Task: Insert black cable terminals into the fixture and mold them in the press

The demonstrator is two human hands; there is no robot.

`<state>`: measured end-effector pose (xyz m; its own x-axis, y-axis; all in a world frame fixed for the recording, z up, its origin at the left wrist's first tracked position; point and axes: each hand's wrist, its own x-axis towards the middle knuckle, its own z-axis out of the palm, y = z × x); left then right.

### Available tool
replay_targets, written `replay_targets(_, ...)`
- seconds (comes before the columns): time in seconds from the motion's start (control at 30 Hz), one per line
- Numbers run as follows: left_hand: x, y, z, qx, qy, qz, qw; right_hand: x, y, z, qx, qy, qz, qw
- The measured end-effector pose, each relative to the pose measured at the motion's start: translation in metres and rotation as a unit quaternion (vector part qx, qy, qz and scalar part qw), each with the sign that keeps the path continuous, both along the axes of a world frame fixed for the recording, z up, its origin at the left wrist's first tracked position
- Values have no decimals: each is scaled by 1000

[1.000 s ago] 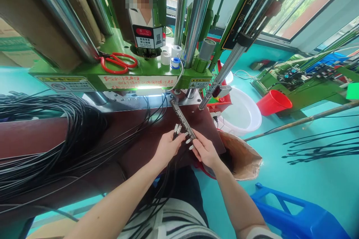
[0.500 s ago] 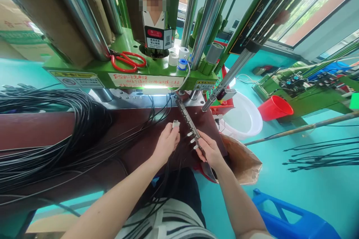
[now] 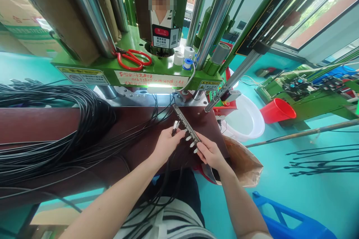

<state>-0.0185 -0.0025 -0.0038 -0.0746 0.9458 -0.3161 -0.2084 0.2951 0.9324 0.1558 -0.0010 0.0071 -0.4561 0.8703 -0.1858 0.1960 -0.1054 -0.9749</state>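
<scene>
My left hand [image 3: 166,145] is closed on black cables whose silver metal connector tips [image 3: 175,124] stick up from my fingers, just left of a long dark fixture bar [image 3: 185,125]. My right hand [image 3: 209,153] grips the near end of that bar, which lies slanted on the dark red worktable [image 3: 134,119]. Several silver connectors [image 3: 192,144] sit along the bar's near part, beside my right fingers. The cables trail down from my left hand toward my lap.
A big bundle of black cables [image 3: 56,134] covers the table's left. Behind stands a green press machine [image 3: 134,71] with steel columns, red scissors [image 3: 133,59] and tape rolls on its deck. Right: brown paper bag [image 3: 242,160], white basin [image 3: 246,117], red bucket [image 3: 277,110], blue stool [image 3: 291,222]. A person stands behind the machine.
My left hand moved its connector tips right, up against the fixture bar. My right hand stays on the bar's near end. The view shifted slightly.
</scene>
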Motion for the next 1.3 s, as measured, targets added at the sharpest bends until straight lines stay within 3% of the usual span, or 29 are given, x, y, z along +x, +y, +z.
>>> replay_targets(0.17,-1,0,0,29,28,9,999,-1,-1,-2,3,-6,2,1000)
replay_targets(0.33,-2,3,3,48,11,71,996,2,1,0,-29,32,-23,999)
replay_targets(0.53,-7,4,4,14,-37,-14,999,3,2,2,-50,31,-16,998)
replay_targets(0.8,-11,3,9,-44,-53,-14,998,4,3,4,-39,23,12,999)
replay_targets(1.07,-12,4,10,-39,-32,-17,999,3,3,6,-35,7,23,999)
replay_targets(1.3,-11,4,2,57,62,10,996,-6,-1,11,-16,-41,4,999)
